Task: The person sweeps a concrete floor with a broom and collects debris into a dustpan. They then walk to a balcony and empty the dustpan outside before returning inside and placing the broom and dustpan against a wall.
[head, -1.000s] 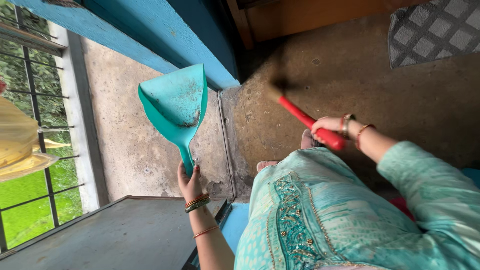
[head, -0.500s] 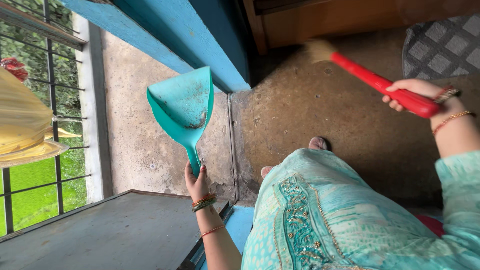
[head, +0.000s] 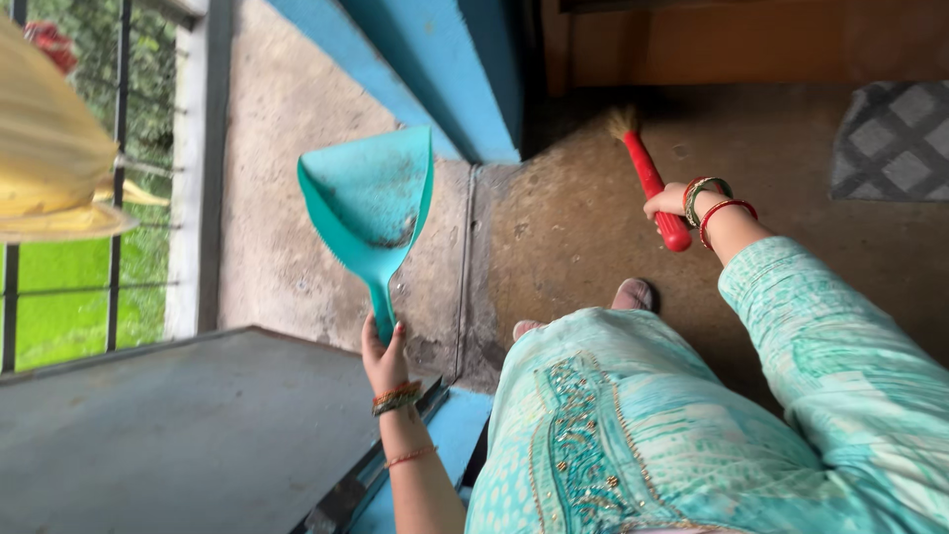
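Dustpan, teal plastic, is held up off the concrete floor by its narrow handle; the left hand is closed round the bottom end of that handle, fingers wrapped about it, with the scoop pointing away from the body; inside the scoop lies a thin dark smear of dirt and grit, thickest along the lower edge where the pan narrows toward the handle; the rest of the inner face carries only a faint dusty film. Just right of the dustpan runs a seam in the floor, and beyond the seam the concrete is darker and browner; above the dustpan, and close to its upper corner, stands the blue-painted post. Well right of the dustpan the right hand is clenched round the red handle of a broom, whose pale bristle tip points toward the wooden door frame; bangles sit on that wrist and on the left one; further right still, far from the dustpan, a grey chequered mat lies on the floor. Below and right of the dustpan the person's turquoise embroidered tunic fills the view, with a sandalled foot showing at its upper edge; below and left of the dustpan lies a flat grey surface; left of the dustpan a barred railing stands before green grass, with a yellow cloth hanging near it.
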